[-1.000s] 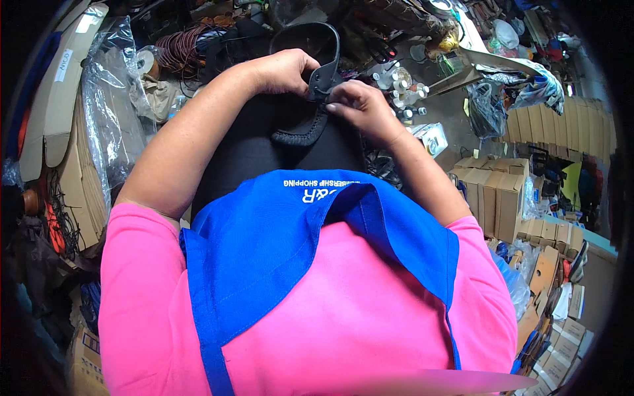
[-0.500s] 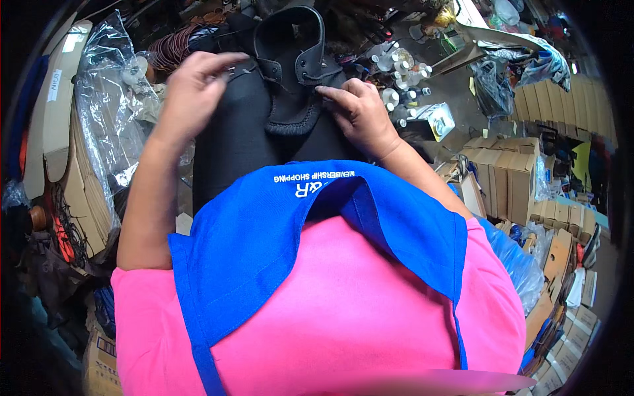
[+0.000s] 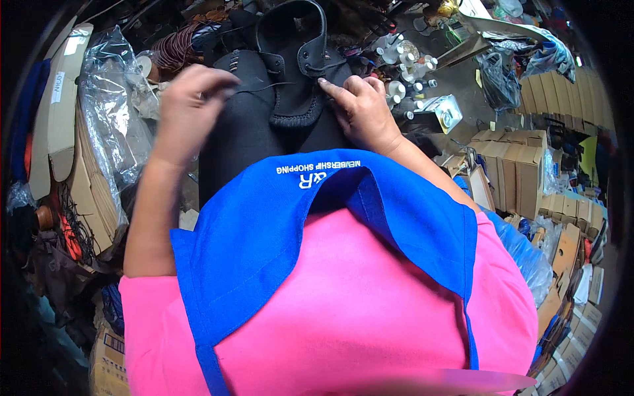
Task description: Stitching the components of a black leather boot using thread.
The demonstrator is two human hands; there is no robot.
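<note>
A black shoe with a stitched toe seam rests on my lap, its toe toward me and its collar standing up at the far end. Eyelets show on both front flaps, and a black lace passes by the right flap. My right hand grips the shoe's right side, index finger stretched along the edge below that flap. Off to the left of the shoe, my left hand is raised, blurred, with fingertips pinched together. A thin dark lace end runs from the shoe toward those fingertips.
Several white-capped bottles and a metal can stand right of my legs. Cardboard pieces are stacked farther right. At left are clear plastic wrap, tall cardboard sheets and a coil of brown cord.
My left hand has shifted slightly, and the lace end now stretches visibly across the shoe's opening. My right hand keeps its place on the shoe; the whole view has shifted a little.
</note>
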